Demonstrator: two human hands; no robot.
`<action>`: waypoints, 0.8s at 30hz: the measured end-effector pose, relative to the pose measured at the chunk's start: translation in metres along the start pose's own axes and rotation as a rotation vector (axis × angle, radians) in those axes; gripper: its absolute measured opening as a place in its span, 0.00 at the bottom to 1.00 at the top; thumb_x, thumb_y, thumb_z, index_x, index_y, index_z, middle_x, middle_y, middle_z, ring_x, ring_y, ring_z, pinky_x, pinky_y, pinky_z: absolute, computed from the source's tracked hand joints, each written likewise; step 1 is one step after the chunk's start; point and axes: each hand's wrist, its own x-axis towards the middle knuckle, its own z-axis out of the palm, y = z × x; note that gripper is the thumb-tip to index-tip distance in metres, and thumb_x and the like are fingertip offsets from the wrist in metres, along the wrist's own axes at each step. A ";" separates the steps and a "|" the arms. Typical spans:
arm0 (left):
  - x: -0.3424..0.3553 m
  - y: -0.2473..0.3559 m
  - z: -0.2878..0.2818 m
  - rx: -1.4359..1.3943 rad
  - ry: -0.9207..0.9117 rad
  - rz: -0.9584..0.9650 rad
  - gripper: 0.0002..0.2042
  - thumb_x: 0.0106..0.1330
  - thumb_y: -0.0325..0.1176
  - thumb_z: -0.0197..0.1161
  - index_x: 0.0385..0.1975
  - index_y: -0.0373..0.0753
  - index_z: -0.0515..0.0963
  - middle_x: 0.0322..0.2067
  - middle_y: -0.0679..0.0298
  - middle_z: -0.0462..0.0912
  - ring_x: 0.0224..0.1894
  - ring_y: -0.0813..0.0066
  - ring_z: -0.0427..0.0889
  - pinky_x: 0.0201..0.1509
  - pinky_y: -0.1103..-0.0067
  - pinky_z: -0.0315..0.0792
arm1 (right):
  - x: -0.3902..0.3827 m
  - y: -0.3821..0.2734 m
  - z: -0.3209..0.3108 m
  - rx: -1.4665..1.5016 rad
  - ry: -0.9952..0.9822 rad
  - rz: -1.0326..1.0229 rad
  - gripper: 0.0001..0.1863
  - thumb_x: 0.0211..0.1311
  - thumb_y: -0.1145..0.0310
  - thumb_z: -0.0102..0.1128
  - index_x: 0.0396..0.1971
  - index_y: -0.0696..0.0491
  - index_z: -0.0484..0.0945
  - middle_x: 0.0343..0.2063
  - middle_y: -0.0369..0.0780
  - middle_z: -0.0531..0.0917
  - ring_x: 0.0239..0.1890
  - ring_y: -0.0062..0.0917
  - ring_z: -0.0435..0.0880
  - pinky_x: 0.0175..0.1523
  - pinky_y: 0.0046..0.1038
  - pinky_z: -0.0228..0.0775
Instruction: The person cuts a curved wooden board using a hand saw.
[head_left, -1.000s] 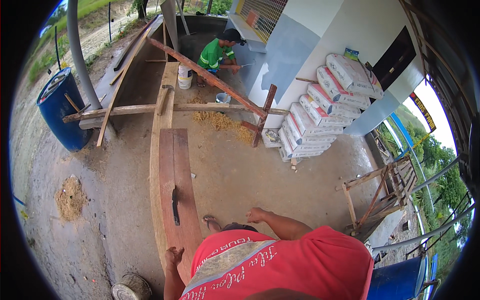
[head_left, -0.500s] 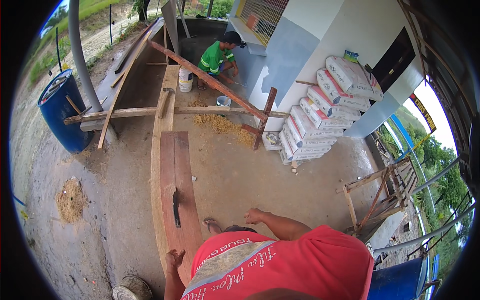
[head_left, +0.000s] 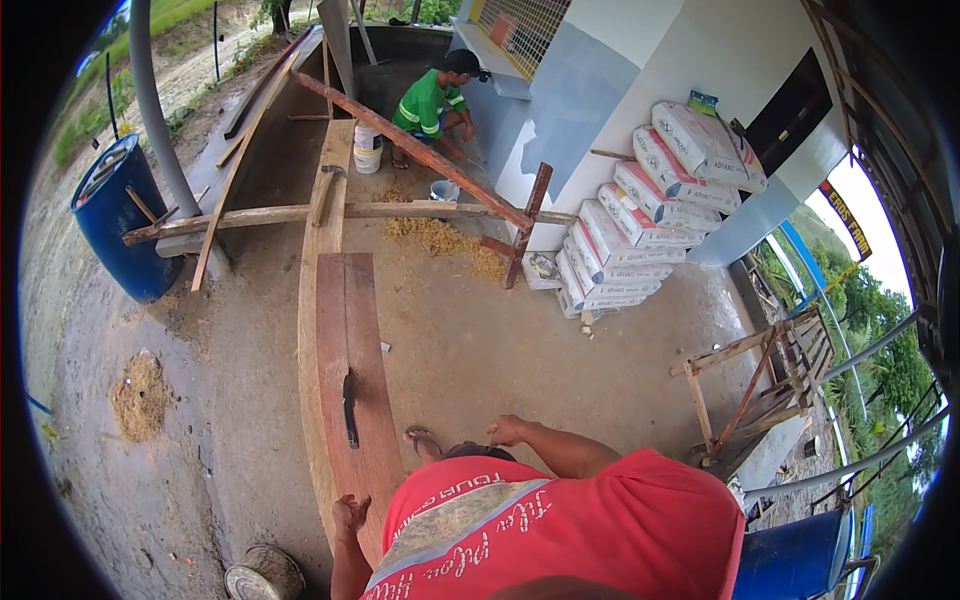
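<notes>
My left hand [head_left: 350, 513] hangs beside the near end of a reddish-brown plank [head_left: 340, 300]; its fingers are loosely bent, with thumb apart, and nothing shows in them. My right hand [head_left: 508, 430] is held out in front of my red shirt, over the concrete floor, fingers partly curled and nothing visible in it. A slim black tool [head_left: 350, 408], its kind unclear, lies lengthwise on the plank. Under that plank runs a longer pale board [head_left: 308, 380]. Farther along the pale board a hammer [head_left: 326, 190] rests near a crossing timber [head_left: 265, 217].
A co-worker in a green shirt [head_left: 425, 105] crouches by the wall near white buckets [head_left: 367, 150]. Stacked cement bags [head_left: 625, 225], a leaning reddish timber [head_left: 420, 150], wood shavings [head_left: 440, 238], a blue drum [head_left: 128, 225], a wooden frame [head_left: 750, 375] and a round container [head_left: 265, 575] stand around.
The view has shifted slightly, so the surroundings sit a little higher. My hands keep nearly the same pose. The co-worker's arm has moved a little.
</notes>
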 end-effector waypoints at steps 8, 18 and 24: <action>0.023 -0.028 0.009 -0.054 0.004 0.015 0.32 0.54 0.44 0.81 0.51 0.26 0.77 0.37 0.54 0.86 0.39 0.66 0.86 0.45 0.75 0.80 | -0.001 -0.004 0.003 -0.032 0.029 -0.025 0.32 0.48 0.56 0.69 0.57 0.49 0.83 0.39 0.46 0.89 0.38 0.32 0.89 0.48 0.31 0.80; 0.002 0.001 0.001 0.014 -0.019 0.000 0.32 0.55 0.42 0.81 0.52 0.25 0.76 0.35 0.56 0.85 0.38 0.70 0.85 0.44 0.77 0.79 | 0.009 0.006 0.007 -0.011 0.020 -0.030 0.30 0.50 0.55 0.70 0.56 0.49 0.83 0.37 0.46 0.89 0.38 0.34 0.89 0.49 0.32 0.79; -0.009 0.004 -0.001 -0.085 0.009 -0.021 0.30 0.55 0.39 0.81 0.50 0.25 0.76 0.29 0.64 0.81 0.31 0.77 0.78 0.39 0.81 0.75 | 0.013 0.003 0.003 -0.007 0.005 -0.053 0.30 0.50 0.56 0.69 0.57 0.49 0.83 0.35 0.46 0.89 0.37 0.33 0.89 0.48 0.32 0.79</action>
